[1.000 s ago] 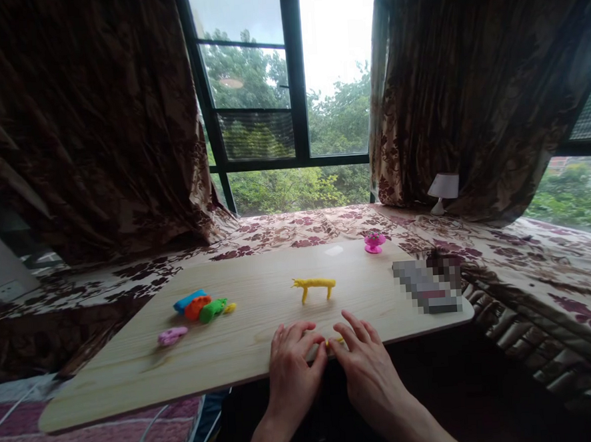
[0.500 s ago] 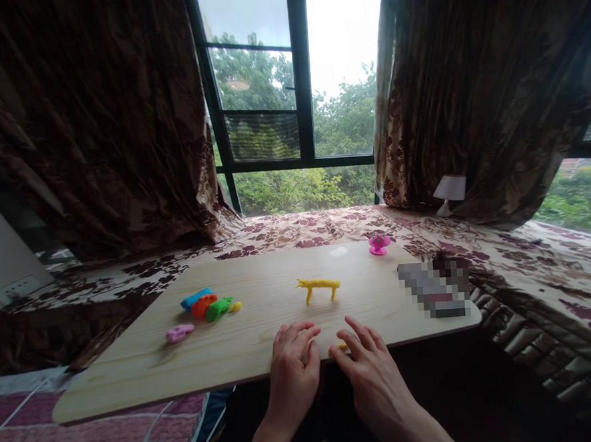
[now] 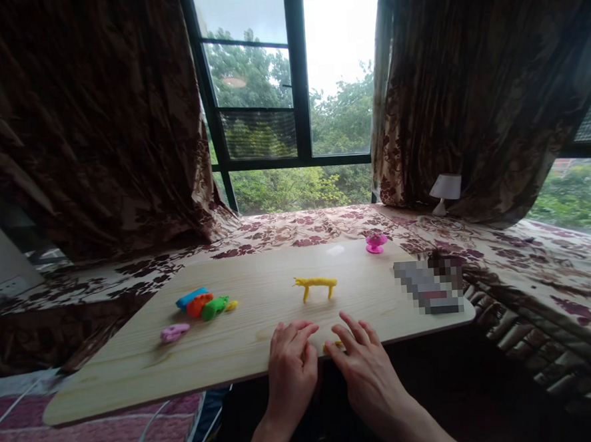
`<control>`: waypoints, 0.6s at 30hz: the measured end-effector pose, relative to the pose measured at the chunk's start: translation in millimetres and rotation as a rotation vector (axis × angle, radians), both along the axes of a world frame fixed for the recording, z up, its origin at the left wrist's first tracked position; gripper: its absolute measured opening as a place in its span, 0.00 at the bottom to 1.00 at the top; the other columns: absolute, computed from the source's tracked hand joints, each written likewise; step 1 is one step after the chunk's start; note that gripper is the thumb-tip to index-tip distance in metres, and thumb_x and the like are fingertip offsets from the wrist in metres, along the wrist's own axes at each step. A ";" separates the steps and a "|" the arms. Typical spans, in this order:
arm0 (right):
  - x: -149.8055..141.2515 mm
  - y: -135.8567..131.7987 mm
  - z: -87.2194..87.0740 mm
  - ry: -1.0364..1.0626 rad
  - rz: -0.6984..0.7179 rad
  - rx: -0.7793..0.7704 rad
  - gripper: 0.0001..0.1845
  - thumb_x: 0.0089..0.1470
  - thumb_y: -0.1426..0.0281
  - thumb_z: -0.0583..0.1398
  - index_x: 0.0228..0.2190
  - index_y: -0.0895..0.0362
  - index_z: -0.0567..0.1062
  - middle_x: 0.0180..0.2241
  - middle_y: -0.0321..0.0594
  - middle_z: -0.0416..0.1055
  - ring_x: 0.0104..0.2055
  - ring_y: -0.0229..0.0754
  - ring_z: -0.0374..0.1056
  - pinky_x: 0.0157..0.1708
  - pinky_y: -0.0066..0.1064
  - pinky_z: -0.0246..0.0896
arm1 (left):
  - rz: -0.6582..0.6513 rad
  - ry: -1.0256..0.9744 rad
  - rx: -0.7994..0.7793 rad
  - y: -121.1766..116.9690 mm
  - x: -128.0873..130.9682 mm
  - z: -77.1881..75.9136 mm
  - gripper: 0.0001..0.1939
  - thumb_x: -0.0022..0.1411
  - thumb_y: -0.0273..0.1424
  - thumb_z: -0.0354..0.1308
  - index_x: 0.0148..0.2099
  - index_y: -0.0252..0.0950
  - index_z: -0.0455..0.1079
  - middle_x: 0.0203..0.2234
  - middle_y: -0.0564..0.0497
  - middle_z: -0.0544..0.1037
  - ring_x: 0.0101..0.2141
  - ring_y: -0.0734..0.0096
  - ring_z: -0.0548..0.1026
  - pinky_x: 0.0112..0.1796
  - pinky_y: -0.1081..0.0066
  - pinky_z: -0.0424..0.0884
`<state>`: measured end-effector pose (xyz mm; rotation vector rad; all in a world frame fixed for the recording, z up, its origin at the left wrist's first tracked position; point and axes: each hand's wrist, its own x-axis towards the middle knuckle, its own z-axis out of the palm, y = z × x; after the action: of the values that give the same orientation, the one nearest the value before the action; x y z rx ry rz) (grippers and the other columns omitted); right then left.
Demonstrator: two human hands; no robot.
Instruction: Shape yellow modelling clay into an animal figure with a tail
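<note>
At the near edge of the wooden board, my left hand (image 3: 290, 358) rests palm down with its fingers stretched forward, holding nothing. My right hand (image 3: 368, 366) lies beside it, fingers spread. Its fingers touch a small yellow modelling clay piece (image 3: 328, 346), which they partly cover. Just beyond both hands stands a yellow clay animal figure (image 3: 319, 283) with a long body, thin legs and small spikes at its left end.
The wooden board (image 3: 135, 377) carries blue (image 3: 187, 298), orange (image 3: 198, 306) and green (image 3: 213, 309) clay lumps, a pink lump (image 3: 175, 332), a magenta clay piece (image 3: 375, 243) and a blurred grey object (image 3: 427, 289). A white lamp (image 3: 446, 188) stands behind.
The whole view has shifted slightly to the left. My right fingers remain on the yellow clay piece with little visible movement, and my left hand keeps nearly the same pose.
</note>
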<state>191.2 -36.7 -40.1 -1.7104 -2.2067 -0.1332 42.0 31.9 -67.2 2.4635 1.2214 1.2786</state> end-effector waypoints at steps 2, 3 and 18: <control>-1.0 7.0 2.7 0.002 -0.008 0.000 0.17 0.55 0.73 0.52 0.47 0.53 0.68 0.55 0.41 0.59 0.64 0.47 0.37 0.59 0.43 0.33 | -0.003 0.001 -0.003 -0.3 -0.9 -0.2 0.18 0.55 0.20 0.46 0.45 0.40 0.69 0.43 0.51 0.73 0.47 0.65 0.68 0.57 0.52 0.51; -1.3 9.6 3.4 0.004 -0.011 -0.001 0.17 0.55 0.73 0.52 0.46 0.53 0.68 0.55 0.42 0.59 0.63 0.48 0.37 0.58 0.43 0.34 | -0.006 -0.001 -0.009 -0.4 -1.6 -0.3 0.18 0.55 0.20 0.46 0.45 0.41 0.69 0.43 0.51 0.73 0.47 0.65 0.68 0.57 0.52 0.52; -2.8 8.6 0.4 -0.025 0.008 0.017 0.17 0.56 0.72 0.51 0.47 0.55 0.68 0.55 0.43 0.59 0.63 0.48 0.37 0.59 0.44 0.33 | -0.014 0.022 -0.014 0.3 -2.2 0.6 0.19 0.55 0.20 0.46 0.45 0.41 0.69 0.43 0.52 0.73 0.46 0.66 0.68 0.57 0.53 0.52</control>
<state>188.5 -28.1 -39.8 -1.6998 -2.2235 -0.1725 39.8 32.2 -66.5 2.4782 1.2119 1.2393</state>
